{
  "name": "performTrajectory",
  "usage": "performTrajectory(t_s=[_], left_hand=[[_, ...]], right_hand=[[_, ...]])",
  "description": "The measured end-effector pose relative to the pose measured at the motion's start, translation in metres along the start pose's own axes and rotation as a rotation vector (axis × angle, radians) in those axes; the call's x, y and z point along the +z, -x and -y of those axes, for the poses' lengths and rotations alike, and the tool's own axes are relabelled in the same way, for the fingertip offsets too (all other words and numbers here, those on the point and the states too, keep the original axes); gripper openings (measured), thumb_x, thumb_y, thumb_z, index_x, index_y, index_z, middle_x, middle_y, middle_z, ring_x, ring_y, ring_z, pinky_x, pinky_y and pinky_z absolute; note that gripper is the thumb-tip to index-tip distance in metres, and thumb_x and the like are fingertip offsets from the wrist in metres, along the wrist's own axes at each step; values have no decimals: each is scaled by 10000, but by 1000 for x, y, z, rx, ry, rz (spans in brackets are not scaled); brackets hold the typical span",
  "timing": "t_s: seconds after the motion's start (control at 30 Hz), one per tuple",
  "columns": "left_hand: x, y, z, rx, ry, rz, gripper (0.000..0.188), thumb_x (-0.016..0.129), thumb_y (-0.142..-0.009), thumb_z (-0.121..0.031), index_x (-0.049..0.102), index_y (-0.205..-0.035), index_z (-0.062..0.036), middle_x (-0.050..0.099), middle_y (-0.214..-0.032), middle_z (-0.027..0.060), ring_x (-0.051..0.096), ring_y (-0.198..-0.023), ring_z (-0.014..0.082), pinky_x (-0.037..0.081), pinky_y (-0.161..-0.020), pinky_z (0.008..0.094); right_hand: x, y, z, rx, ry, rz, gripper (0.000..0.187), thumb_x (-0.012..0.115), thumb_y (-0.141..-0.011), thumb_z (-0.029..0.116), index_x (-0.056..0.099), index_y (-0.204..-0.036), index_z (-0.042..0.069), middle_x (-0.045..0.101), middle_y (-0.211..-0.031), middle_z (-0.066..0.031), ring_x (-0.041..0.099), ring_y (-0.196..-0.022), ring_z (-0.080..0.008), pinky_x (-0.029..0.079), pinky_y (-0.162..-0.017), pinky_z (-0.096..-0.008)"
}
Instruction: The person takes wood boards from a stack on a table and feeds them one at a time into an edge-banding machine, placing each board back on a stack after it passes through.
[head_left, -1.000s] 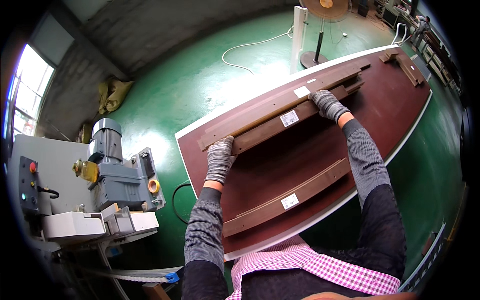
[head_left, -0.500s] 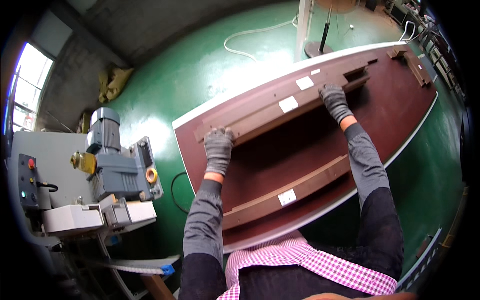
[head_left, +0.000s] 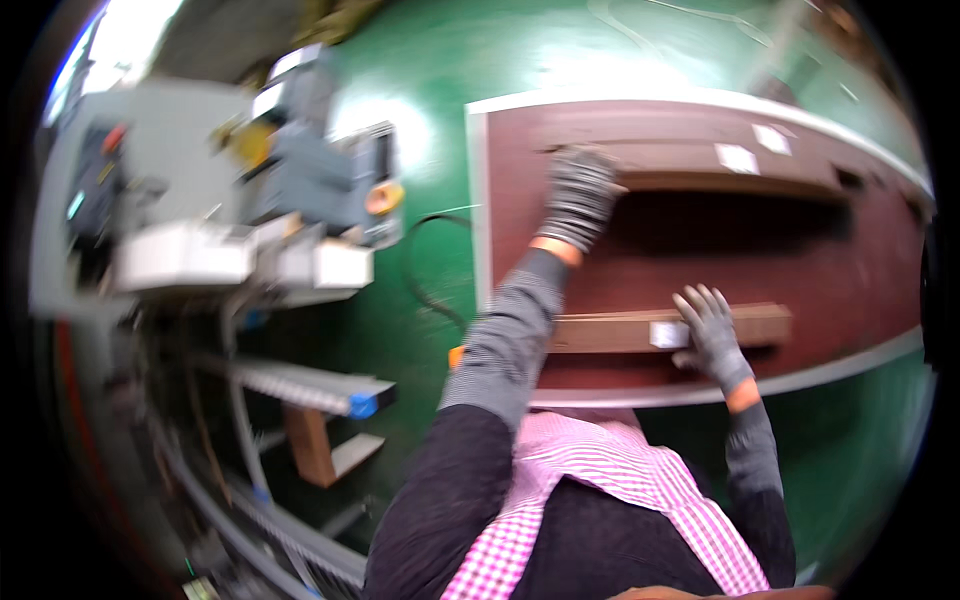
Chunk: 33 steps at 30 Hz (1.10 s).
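My left hand [head_left: 580, 195], in a striped grey glove, is at the left end of the far brown boards [head_left: 680, 158]. Its fingers lie over the top and its thumb at the near edge, closed on the board; motion smears the detail. Two white labels mark these boards toward their right part. My right hand [head_left: 712, 338], gloved too, is over the near brown board [head_left: 610, 333] with fingers spread, beside a white label [head_left: 668, 335]. Whether its palm presses on the board I cannot tell. Both boards lie on a dark red tabletop [head_left: 690, 260] with a pale rim.
To the left stands a machine with a grey motor [head_left: 300, 175], a control box [head_left: 97, 190] and white blocks [head_left: 185, 255]. A roll of yellow tape [head_left: 384, 198] sits on it. A black cable [head_left: 412, 265] curves over the green floor between machine and table.
My right hand has left the far boards, come back toward me and spread over the near board. My left hand stays at the far boards' left end. The view has swung left.
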<state>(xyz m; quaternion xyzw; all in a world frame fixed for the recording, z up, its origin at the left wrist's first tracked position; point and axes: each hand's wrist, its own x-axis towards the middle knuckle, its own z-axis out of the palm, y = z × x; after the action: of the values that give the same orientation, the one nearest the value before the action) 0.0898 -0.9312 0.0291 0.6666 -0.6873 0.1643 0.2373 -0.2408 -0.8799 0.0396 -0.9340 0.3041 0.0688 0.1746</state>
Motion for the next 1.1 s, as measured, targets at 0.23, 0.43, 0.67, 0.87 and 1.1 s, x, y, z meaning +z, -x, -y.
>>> performTrajectory(t_s=[0.23,0.43,0.67,0.87,1.1], left_hand=[[-156,130,5,-127,190,-41,477,749,-769,-358,591,-1127,-87,588,-1137,123,557,-1087,326,453,-948,449],[-309,342,95,-810,-367,-147,393,734,-818,-248,597,-1124,-44,577,-1154,157,563,-1088,345,451,-974,457],[-431,483,206,-1207,-514,-392,618,777,-791,-178,492,-1328,-64,505,-1293,178,503,-1206,347,403,-1064,431],[-492,558,280,-1348,-577,-294,743,789,-763,-174,434,-1407,-66,446,-1403,220,462,-1276,389,387,-1097,428],[-515,628,274,-1434,-679,-114,840,789,-751,-245,366,-1466,-118,400,-1466,170,444,-1294,387,364,-1099,469]], right_hand=[[81,3,-8,65,-127,-60,933,932,-406,155,516,-1240,110,541,-1241,-144,498,-1192,-367,393,-1038,-467],[69,4,-9,134,-14,-39,881,934,-399,163,520,-1176,123,548,-1144,-123,516,-1103,-349,418,-982,-461],[49,-9,25,465,215,162,1059,949,-388,248,474,-1326,122,521,-1295,-137,479,-1237,-322,374,-1091,-392],[52,-66,139,36,-29,-171,980,887,-526,227,448,-1384,53,480,-1388,-192,448,-1307,-371,380,-1106,-427],[19,-128,363,-398,-336,93,641,779,-724,146,542,-1309,37,541,-1318,-198,497,-1249,-372,405,-1064,-411]])
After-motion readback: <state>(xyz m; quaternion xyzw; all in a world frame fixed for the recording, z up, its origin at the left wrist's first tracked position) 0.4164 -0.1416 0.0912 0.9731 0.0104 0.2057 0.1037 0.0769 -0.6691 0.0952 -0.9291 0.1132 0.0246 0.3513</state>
